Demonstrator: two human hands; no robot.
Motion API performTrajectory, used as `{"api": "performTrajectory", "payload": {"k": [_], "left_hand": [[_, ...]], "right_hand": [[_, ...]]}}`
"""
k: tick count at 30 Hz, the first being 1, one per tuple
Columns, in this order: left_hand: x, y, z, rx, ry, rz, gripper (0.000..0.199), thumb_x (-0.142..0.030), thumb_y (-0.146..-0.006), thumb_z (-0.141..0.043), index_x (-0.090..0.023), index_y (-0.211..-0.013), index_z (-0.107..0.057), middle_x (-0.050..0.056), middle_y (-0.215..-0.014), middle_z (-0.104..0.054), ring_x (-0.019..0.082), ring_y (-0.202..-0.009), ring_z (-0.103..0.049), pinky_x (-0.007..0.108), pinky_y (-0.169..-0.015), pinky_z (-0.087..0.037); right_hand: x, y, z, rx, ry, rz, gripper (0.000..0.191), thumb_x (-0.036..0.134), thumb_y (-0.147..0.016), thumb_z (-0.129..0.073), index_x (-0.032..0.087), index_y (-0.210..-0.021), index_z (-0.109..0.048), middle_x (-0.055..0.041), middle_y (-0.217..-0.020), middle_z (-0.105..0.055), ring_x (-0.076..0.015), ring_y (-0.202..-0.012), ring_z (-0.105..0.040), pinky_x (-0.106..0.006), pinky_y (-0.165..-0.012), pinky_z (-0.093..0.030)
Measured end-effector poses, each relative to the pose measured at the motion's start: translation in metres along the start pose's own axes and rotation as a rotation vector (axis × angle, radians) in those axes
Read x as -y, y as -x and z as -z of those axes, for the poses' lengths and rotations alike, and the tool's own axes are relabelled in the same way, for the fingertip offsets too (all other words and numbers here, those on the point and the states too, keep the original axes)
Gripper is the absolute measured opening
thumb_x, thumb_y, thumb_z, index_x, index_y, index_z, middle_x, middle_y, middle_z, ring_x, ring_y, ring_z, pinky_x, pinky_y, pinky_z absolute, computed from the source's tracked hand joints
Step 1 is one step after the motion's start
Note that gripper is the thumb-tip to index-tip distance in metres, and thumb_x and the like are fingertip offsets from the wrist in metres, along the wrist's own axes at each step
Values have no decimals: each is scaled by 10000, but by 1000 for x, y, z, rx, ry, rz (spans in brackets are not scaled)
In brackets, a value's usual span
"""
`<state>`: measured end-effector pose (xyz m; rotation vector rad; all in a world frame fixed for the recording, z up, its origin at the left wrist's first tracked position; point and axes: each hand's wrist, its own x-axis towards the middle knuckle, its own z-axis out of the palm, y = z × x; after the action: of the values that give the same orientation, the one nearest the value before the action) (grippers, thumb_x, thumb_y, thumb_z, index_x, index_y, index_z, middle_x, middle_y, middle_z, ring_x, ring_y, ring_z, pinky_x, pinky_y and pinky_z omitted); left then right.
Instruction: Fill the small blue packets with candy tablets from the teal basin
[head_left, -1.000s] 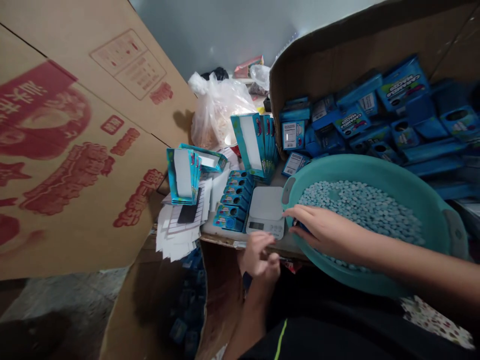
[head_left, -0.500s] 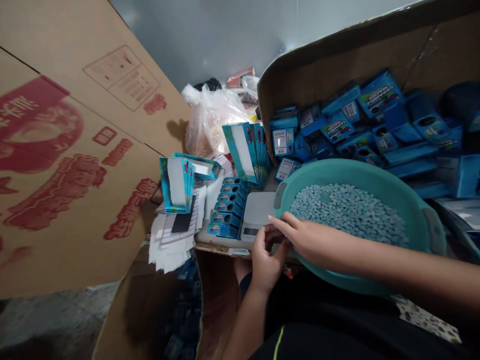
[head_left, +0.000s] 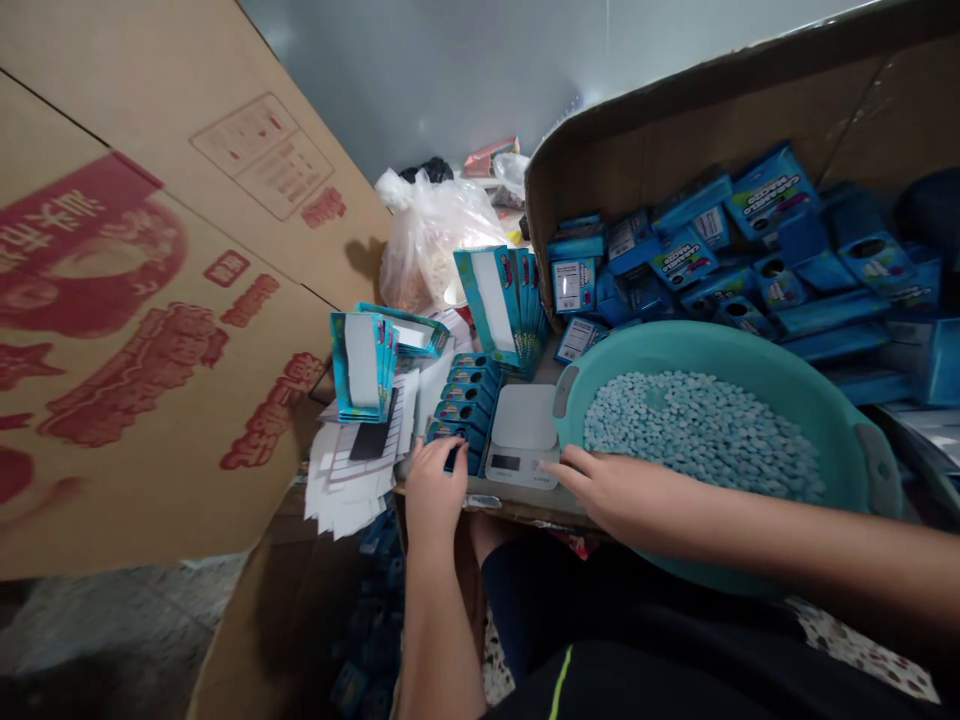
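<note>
My left hand (head_left: 439, 475) is at the near end of a row of small blue boxes (head_left: 463, 392), thumb and fingers around the nearest box, partly hiding it. My right hand (head_left: 600, 485) rests at the near left rim of a teal basin (head_left: 720, 345), fingertips by the right edge of a white scale (head_left: 524, 418); its fingers are extended and nothing shows in them. Light blue wrapped pieces (head_left: 697, 425) fill the bottom of the basin. The scale lies between the box row and the basin, with nothing on its plate.
Flat blue cartons (head_left: 499, 305) lean behind the box row; more cartons (head_left: 360, 365) stand on papers (head_left: 345, 490) at the left. A large printed carton (head_left: 150, 300) rises at far left. Blue packages (head_left: 682, 255) fill a cardboard box (head_left: 600, 130) behind the basin. A plastic bag (head_left: 427, 230) sits behind.
My left hand has moved left, away from my right hand and over to the nearest blue box. My right hand stays by the basin rim. The view has shifted slightly.
</note>
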<state>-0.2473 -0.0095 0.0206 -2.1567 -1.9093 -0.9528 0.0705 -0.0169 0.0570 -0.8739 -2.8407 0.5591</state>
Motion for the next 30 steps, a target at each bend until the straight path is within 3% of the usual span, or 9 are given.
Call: {"api": "performTrajectory", "payload": {"k": [3,8,12,15,18,22,25,28,30], "left_hand": [[3,3,-12,33,-46,-2,320,-482,-1033,-619,-206,-1029,-780,102,-1039,-803,302,-996,-740,535,-1194,-446],[7,18,-40,-94,-155,-25,390,-524,-1019,-643,-170,-1116,-774,135,-1054,-785,324,-1081,-698,526,-1197,-389],[20,17,-60,-240,-162,-11,333,-505,-985,-678,-186,-986,-777,117,-916,-778,309,-956,-684,484,-1049,-463],[24,12,-62,-286,-142,1,307,-487,-967,-704,-187,-945,-766,113,-866,-764,299,-905,-677,453,-942,-496],[11,12,-52,-312,-106,-10,272,-449,-994,-690,-188,-945,-749,100,-901,-764,273,-918,-698,438,-955,-520],[-38,26,-35,-441,84,-74,139,-283,-1027,-660,-190,-932,-699,74,-931,-746,231,-934,-707,449,-1045,-528],[-87,39,-29,-242,435,-159,97,-272,-1046,-652,-206,-992,-696,39,-890,-715,200,-887,-700,365,-921,-580],[-123,40,-26,135,609,-190,292,-496,-1022,-709,-207,-1002,-741,74,-964,-715,219,-918,-702,328,-822,-582],[-134,37,-26,307,694,-153,403,-596,-1002,-703,-200,-978,-775,96,-1004,-713,233,-940,-698,343,-845,-583]], "right_hand": [[0,2,2,2,-25,-3,807,2,-806,-613,132,-1585,-448,-178,-1309,-619,-186,-707,-668,-320,-560,-484],[3,4,6,24,-59,-22,692,16,-858,-574,151,-1532,-497,-150,-1277,-623,-165,-685,-641,-305,-541,-417],[3,4,6,50,-68,-20,698,24,-872,-575,154,-1553,-485,-167,-1294,-613,-176,-703,-646,-306,-562,-434],[3,4,7,62,-80,-29,725,18,-883,-560,141,-1588,-449,-181,-1294,-610,-188,-732,-667,-306,-587,-469],[2,3,8,41,-89,-70,775,15,-893,-551,132,-1640,-383,-205,-1320,-604,-214,-787,-697,-315,-626,-516],[1,0,5,-23,-143,-171,829,50,-918,-558,119,-1696,-280,-248,-1390,-581,-255,-873,-724,-358,-725,-579],[-1,-1,2,-85,-227,-213,863,96,-944,-549,160,-1729,-197,-246,-1461,-552,-265,-931,-728,-377,-782,-590],[-3,-2,-1,-12,-287,-200,1033,14,-815,-578,159,-1740,-142,-215,-1405,-588,-258,-923,-725,-360,-787,-579],[-4,-4,-1,57,-306,-197,1096,-27,-746,-565,149,-1740,-138,-202,-1371,-600,-260,-925,-720,-361,-793,-576]]}}
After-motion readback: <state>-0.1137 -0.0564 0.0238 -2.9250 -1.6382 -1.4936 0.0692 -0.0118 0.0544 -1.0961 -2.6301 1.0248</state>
